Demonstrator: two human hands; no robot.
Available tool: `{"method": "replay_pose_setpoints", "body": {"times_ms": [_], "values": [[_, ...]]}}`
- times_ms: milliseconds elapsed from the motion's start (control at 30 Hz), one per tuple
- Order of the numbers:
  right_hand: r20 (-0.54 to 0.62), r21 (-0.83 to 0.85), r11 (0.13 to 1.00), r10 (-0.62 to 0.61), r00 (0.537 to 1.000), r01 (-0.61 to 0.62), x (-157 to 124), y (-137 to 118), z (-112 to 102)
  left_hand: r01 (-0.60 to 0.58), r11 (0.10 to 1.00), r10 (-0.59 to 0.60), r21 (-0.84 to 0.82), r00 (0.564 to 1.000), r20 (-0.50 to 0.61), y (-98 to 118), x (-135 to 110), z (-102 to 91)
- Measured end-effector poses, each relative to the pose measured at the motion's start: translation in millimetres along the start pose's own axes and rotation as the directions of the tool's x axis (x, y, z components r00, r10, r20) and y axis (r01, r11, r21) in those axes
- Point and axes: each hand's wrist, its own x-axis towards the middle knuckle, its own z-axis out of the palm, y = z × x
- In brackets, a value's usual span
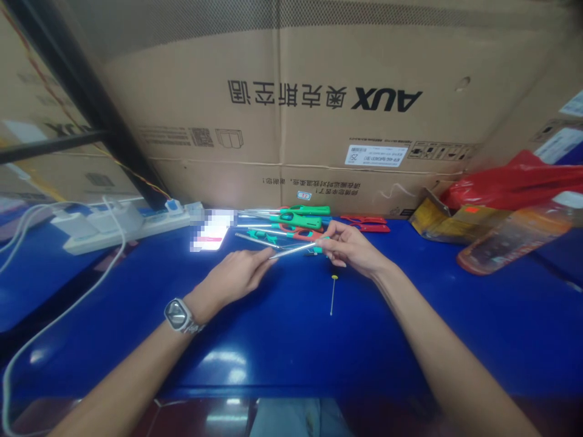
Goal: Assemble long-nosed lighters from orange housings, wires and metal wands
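Note:
A slim silver metal tube (295, 250) is held level above the blue table. My left hand (239, 270), wearing a watch, is closed on its left end. The fingers of my right hand (350, 246) pinch its right end, where a bit of green shows, partly hidden. Just behind my hands lies a pile of long-nosed lighters, among them a green lighter (305, 220) and an orange-red one (303, 233). A thin rod with a yellow head (333, 294) rests on the table in front of my right hand.
Red handle-like pieces (367, 224) lie behind my right hand. A lit phone (218, 229) and a white power strip (132, 227) are at the left. At the right lie a bottle (514, 240) and a red plastic bag (505, 182). A large cardboard box (191, 73) stands behind.

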Motion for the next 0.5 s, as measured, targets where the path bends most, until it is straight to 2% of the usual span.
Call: {"method": "replay_pose_setpoints", "body": {"times_ms": [200, 300, 367, 500], "values": [[0.039, -0.102, 0.995, 0.021, 0.999, -0.017, 2.5, 8.7, 21.8, -0.011, 1.0, 0.011, 0.026, 1.0, 0.0, 8.6, 3.6, 6.4], [-0.097, 0.065, 0.998, 0.023, 0.995, -0.017, 5.3, 11.2, 34.8, 0.036, 0.997, -0.035, 0.061, 0.999, -0.019, 11.6, 6.5, 6.2], [-0.139, 0.166, 0.986, 0.029, 0.99, -0.006, 6.9, 12.8, 41.1, 0.072, 0.996, -0.071, 0.055, 0.997, -0.02, 12.7, 7.3, 4.2], [-0.164, 0.151, 0.983, -0.081, 0.983, 0.106, 9.6, 20.3, 52.3, 0.099, 0.99, -0.105, -0.097, 0.993, -0.054, 13.7, 6.2, 1.3]]}}
